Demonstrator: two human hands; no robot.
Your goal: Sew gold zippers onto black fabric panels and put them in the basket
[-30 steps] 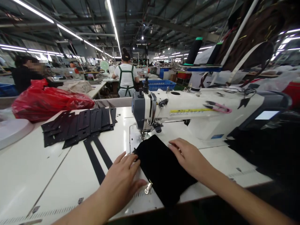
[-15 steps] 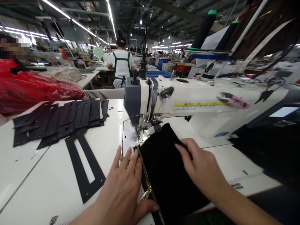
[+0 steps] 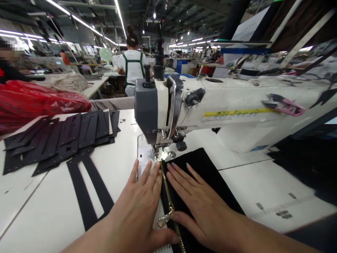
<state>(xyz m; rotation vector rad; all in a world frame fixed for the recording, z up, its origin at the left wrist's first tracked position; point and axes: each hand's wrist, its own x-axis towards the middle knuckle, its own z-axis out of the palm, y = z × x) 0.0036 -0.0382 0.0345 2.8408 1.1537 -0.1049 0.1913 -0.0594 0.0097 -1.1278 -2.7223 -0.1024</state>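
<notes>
Observed on bench [image 3: 28, 211]: industrial sewing machine [image 3: 237, 102], along far edge; overlapping dark slotted panels [image 3: 70, 135], left part of far edge; black fabric [image 3: 219, 175], toward near edge. Found left hand [image 3: 140, 200] and right hand [image 3: 202, 200] flat, flanking gold zipper [image 3: 167, 189], fingers outstretched, gripping nothing. Judged aligned at presser foot [image 3: 158, 153], most visible length yet to pass; stitching not discernible. Noted zipper pull [image 3: 164, 220] beside right thumb.

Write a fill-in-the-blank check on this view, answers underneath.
A gold-toothed ____ on the flat black fabric runs between the left hand and right hand.
Pink-handled metal snips sit against the white sewing machine, by its ____ ruler strip.
The glossy plastic bag behind the pile of dark slotted pieces is ____.
Missing words: zipper; yellow; red.
</notes>
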